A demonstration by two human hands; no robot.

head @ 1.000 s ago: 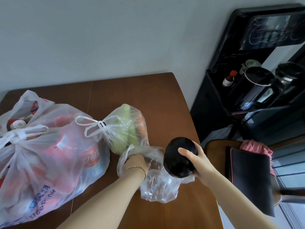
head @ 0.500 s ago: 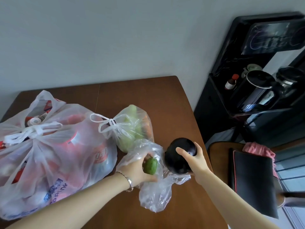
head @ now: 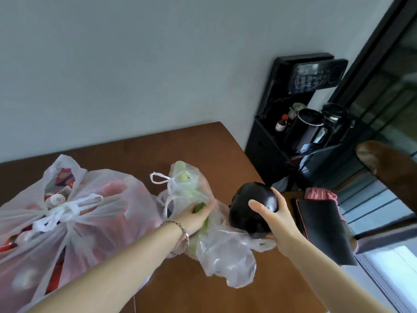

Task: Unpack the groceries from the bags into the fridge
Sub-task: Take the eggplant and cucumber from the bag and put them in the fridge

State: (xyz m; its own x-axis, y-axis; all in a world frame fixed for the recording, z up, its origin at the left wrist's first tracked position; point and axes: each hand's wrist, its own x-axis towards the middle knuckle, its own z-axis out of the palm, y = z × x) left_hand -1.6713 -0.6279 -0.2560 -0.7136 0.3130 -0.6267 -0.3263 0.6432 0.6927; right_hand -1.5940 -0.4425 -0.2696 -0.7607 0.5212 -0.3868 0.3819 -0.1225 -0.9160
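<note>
I see the eggplant [head: 252, 206] in my right grip [head: 279, 224] glossy and smooth; under that grip a thin, crinkled clear plastic bag [head: 225, 251]; the desk [head: 203, 143] beneath looks smooth matt wood.

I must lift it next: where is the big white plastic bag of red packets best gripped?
By the knotted handles atop the big white plastic bag, reaching down from above: they bunch together over its middle, while its thin sides sag loosely.
</note>
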